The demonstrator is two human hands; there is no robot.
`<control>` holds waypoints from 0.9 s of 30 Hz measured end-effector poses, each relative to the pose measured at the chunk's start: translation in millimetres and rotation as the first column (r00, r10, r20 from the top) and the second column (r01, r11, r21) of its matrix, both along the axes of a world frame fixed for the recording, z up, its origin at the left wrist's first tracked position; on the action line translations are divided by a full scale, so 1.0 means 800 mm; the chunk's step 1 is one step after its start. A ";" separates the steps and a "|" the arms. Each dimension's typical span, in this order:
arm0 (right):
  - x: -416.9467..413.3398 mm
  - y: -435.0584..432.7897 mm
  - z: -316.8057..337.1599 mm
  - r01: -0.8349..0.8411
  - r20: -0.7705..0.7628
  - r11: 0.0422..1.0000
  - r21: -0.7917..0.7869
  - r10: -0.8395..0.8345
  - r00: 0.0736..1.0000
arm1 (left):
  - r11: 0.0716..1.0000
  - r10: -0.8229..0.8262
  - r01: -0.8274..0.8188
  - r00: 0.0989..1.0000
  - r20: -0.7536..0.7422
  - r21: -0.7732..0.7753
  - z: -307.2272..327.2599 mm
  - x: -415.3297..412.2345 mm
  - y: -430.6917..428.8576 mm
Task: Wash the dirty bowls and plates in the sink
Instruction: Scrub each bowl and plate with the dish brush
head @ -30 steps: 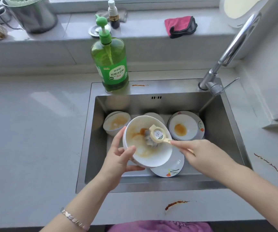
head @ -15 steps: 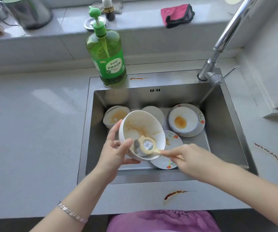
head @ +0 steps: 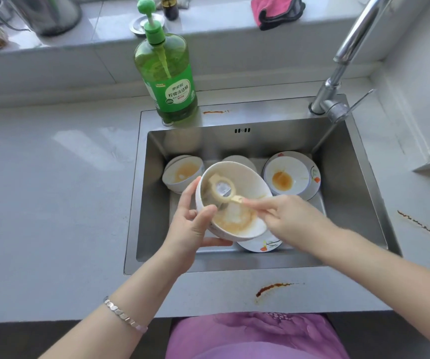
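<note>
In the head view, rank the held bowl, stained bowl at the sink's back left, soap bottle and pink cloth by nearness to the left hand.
1. The held bowl, in the left hand, over the sink.
2. The stained bowl, just behind that hand, back left.
3. The soap bottle, on the sink's back rim.
4. The pink cloth, on the far ledge, to the right.

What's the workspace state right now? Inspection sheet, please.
Surface: pale grey countertop, brown sauce streaks front and right.
Job's things: stainless steel sink holds stained small white bowl, stained floral-rimmed plate, second floral plate; soiled large white bowl held above.
Clutter: green dish-soap pump bottle on sink rim; pink cloth, steel pot on ledge.
Grips: left hand holds large bowl; right hand pinches cream round-headed brush inside it.
Cables: nothing seen.
Surroundings: chrome faucet, no water seen running.
</note>
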State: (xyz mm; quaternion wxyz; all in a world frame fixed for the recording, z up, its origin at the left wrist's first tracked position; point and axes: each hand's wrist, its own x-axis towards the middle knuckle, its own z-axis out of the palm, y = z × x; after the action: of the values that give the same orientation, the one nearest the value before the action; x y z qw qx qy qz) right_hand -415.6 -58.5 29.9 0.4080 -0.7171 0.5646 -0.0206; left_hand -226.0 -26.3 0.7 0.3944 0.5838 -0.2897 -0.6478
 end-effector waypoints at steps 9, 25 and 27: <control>0.013 0.005 0.007 -0.002 0.107 0.993 0.122 -0.011 0.994 | 1.000 0.011 -0.011 0.999 0.050 0.003 0.005 0.007 0.003; 0.013 0.024 0.008 -0.088 0.124 0.969 0.232 0.060 0.990 | 0.998 0.058 -0.058 0.995 0.081 0.003 0.003 0.022 -0.004; 0.016 0.013 0.011 -0.056 0.177 0.974 0.219 0.016 0.984 | 0.999 0.029 -0.030 0.997 0.071 0.014 0.003 0.015 -0.002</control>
State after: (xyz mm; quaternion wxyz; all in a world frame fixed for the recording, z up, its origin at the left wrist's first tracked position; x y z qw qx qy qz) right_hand -402.4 -47.8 38.5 0.5342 -0.6723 0.5124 -0.0121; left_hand -214.3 -27.6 2.9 0.3890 0.6136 -0.2897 -0.6231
